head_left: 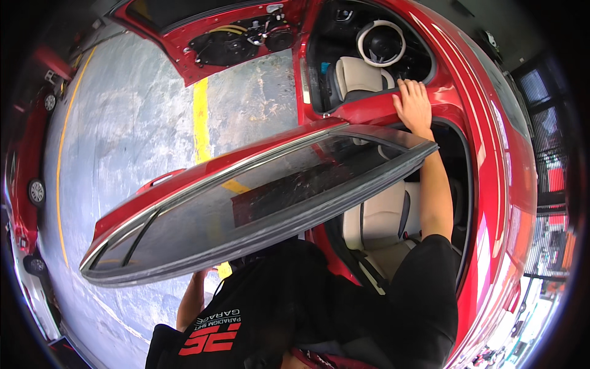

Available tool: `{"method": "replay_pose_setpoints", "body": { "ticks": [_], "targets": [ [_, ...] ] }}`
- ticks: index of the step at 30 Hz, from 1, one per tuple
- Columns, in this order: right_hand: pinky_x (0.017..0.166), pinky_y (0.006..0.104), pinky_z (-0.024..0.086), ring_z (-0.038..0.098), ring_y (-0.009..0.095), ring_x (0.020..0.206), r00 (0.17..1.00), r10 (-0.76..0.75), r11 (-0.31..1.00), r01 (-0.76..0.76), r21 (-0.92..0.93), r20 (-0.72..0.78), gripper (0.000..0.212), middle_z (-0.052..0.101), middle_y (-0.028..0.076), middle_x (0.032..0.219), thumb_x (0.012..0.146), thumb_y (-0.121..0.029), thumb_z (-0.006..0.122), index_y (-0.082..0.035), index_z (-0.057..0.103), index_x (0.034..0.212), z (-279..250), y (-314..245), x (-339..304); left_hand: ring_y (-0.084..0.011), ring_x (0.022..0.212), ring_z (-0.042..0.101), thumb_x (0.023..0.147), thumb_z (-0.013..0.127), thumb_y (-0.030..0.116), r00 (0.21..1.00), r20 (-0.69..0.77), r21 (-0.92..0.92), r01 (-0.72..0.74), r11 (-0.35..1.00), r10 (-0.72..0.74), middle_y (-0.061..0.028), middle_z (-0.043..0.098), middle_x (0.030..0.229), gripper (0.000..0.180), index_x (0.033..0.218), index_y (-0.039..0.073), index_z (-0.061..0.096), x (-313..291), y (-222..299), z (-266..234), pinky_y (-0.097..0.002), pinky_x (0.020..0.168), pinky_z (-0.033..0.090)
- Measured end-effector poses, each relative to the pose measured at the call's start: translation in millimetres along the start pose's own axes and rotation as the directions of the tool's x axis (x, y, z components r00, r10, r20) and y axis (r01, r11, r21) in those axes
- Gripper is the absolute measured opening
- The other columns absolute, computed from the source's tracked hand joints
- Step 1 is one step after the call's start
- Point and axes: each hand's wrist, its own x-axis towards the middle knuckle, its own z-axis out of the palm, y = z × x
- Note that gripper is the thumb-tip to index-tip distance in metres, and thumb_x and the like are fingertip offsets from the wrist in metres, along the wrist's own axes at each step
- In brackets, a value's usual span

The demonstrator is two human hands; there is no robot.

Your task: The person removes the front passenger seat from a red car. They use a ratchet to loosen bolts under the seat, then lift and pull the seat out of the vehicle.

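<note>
My right hand [413, 104] lies on the red pillar between the front and rear door openings of a red car, its fingers stretched out flat. The right arm reaches past the top corner of the open rear door [166, 195], which stretches across the view in front of me. Dark window glass [270, 184] fills its upper part, edged by a black rubber seal [258, 237]. My left hand [201, 274] is low at the left, mostly hidden behind this door. Its fingers do not show, so what it touches cannot be made out.
The front door [184, 61] stands open with its inner panel off, baring wiring. Inside the car are a beige front seat [359, 75], a steering wheel [381, 43] and a beige rear seat [384, 215]. Yellow lines [201, 117] cross the grey floor; another red car [27, 166] stands far left.
</note>
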Motion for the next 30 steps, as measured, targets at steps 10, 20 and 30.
{"method": "replay_pose_setpoints", "body": {
  "ticks": [10,20,30],
  "targets": [
    [0.12,0.0522,0.024,0.033,0.039,0.146,0.937,0.349,0.909,-0.332,0.25,-0.025,0.066,0.037,0.022,0.155,0.091,-0.025,0.063,0.0,0.04,0.148,-11.2,-91.2,-140.8,-0.0262,0.087,0.071,0.101,0.058,0.034,0.977,-0.209,-0.218,-0.014,0.976,-0.033,-0.0133,0.069,0.106,0.035,0.12,0.006,0.058,-82.0,-87.5,-56.7,-0.0424,0.071,0.056],
    [0.092,0.0365,0.052,0.068,0.029,0.103,0.479,0.442,0.113,-0.868,0.483,0.758,0.037,0.07,0.02,0.11,0.101,-0.029,0.059,0.003,0.064,0.118,-69.0,-400.0,-316.2,-0.0258,0.102,0.068,0.099,0.051,0.037,0.645,-0.755,-0.413,-0.61,0.676,0.121,-0.0097,0.066,0.116,0.038,0.121,0.009,0.061,-81.2,-68.5,-238.6,-0.0377,0.077,0.055],
    [0.084,0.0306,0.052,0.067,0.016,0.089,0.449,0.653,-0.219,-0.66,0.719,0.61,0.033,0.071,0.011,0.094,0.106,-0.023,0.053,0.005,0.063,0.118,-255.9,-536.4,-183.1,-0.0333,0.142,0.041,0.103,0.054,0.041,0.289,-0.613,-0.015,-0.935,0.355,0.735,-0.0201,0.038,0.155,0.065,0.152,0.001,0.037,-92.2,101.5,-398.7,-0.0472,0.116,0.036]
  ]
}}
